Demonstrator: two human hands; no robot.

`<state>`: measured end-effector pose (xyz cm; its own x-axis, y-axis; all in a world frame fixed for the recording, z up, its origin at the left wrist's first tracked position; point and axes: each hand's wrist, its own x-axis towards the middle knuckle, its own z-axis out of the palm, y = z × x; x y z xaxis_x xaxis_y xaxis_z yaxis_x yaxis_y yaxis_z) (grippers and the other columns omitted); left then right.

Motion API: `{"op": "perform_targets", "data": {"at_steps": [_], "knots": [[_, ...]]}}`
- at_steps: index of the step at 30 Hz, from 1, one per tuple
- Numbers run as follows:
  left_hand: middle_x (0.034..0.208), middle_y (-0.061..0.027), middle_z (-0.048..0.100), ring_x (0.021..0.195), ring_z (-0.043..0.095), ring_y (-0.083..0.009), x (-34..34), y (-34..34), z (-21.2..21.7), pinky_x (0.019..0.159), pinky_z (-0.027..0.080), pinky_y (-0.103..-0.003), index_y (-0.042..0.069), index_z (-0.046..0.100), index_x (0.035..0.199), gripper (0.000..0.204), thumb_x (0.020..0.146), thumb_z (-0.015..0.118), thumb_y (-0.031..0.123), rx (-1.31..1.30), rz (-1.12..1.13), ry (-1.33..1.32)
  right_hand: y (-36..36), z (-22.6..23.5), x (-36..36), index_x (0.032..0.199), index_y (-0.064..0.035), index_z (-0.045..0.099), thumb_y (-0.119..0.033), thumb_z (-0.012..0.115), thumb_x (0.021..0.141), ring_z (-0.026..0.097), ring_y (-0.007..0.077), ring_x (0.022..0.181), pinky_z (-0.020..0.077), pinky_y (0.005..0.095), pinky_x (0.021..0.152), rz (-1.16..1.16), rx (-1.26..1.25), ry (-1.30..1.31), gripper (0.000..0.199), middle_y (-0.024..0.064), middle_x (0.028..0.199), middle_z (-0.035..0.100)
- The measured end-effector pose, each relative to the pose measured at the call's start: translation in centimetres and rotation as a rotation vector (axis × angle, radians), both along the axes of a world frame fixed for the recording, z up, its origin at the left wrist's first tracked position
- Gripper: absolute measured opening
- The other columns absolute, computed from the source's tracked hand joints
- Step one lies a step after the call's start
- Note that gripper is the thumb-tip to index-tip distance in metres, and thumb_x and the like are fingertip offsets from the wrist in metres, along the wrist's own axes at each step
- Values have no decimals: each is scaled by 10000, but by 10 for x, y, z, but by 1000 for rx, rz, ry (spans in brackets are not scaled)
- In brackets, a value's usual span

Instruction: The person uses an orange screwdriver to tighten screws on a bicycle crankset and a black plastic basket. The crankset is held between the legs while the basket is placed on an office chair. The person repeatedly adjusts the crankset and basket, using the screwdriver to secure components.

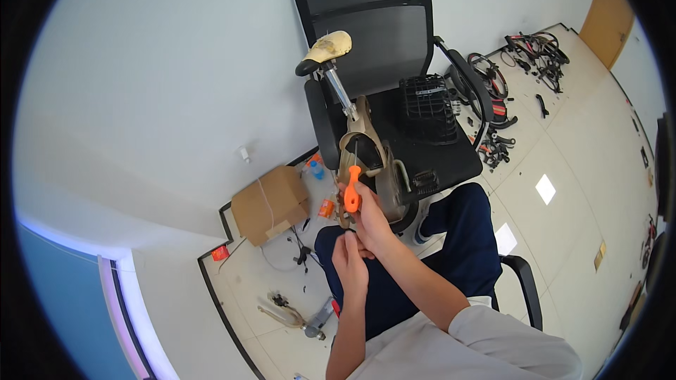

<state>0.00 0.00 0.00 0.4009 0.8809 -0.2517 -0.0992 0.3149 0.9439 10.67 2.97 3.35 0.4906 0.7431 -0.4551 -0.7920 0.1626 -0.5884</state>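
My right hand (370, 219) grips an orange-handled screwdriver (352, 190), its shaft pointing up into a tan bicycle frame (366, 148). The frame leans on a black office chair (394, 63), with a beige saddle (329, 46) on a silver seat post at its top. My left hand (350, 262) sits just below the right one with fingers curled, close to the frame's lower end; whether it holds anything is hidden. My knees in dark blue trousers (451, 239) are under both hands.
A black wire basket (427, 109) lies on the chair seat. A cardboard box (271, 204) stands on the tiled floor by the wall. Bicycle parts (535, 53) and cables lie at the far right, and a tan part (289, 313) near the left wall.
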Motion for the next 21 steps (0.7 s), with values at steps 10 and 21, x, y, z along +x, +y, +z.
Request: {"op": "perform_targets", "data": {"at_steps": [10, 21], "knots": [[826, -203, 658, 762, 647, -316, 45, 30, 57, 694, 489, -355, -26, 651, 1016, 310, 972, 536, 258, 587, -13, 619, -4, -23, 3, 1304, -68, 520, -421, 390, 1006, 548, 174, 1049, 460, 303, 906, 13, 84, 45, 480, 70, 1283, 552], [822, -138, 613, 651, 633, -236, 48, 31, 50, 592, 498, -322, -50, 641, 1061, 214, 890, 633, 78, 756, 123, 516, -89, -71, -4, 1409, -70, 447, -398, 361, 1018, 488, 158, 1196, 348, 315, 995, 278, -108, -437, 517, 45, 1361, 540]]}}
